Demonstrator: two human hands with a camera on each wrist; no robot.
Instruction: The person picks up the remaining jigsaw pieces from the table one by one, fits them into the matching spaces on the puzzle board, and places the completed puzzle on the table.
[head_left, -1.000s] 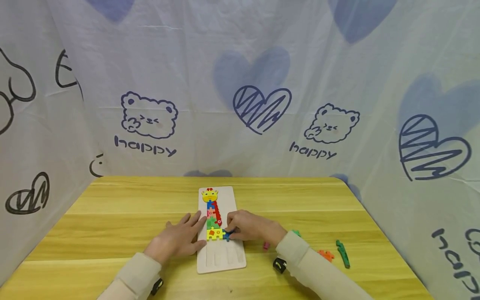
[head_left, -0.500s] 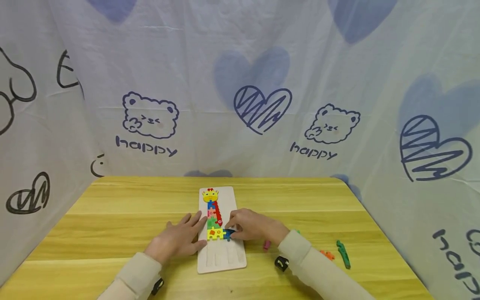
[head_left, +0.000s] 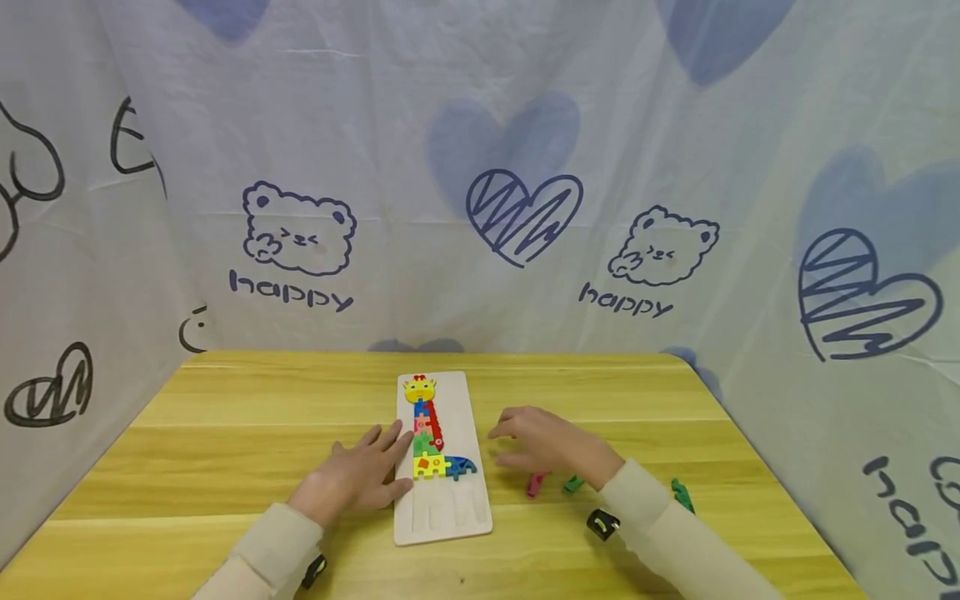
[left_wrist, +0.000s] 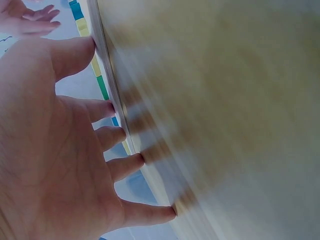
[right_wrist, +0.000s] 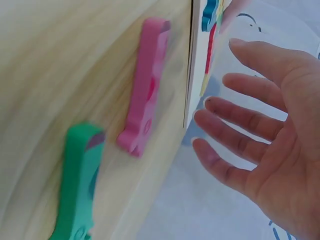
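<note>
A white puzzle board lies on the table with a giraffe puzzle on it: a yellow head, a neck of coloured pieces, a red mane piece, a yellow body piece and a blue piece at its right. Shallow recesses show below them. My left hand rests with spread fingers at the board's left edge; in the left wrist view its fingertips touch the edge. My right hand hovers right of the board, fingers relaxed, holding nothing. Beneath it lie a pink piece and a green piece.
Another green piece lies farther right, partly behind the right sleeve. The wooden table ends at a white cloth with printed bears and hearts, which also hangs at both sides.
My right hand has let go of the blue piece and moved right, off the board. The blue piece now shows whole beside the yellow one. My left hand has stayed put.
</note>
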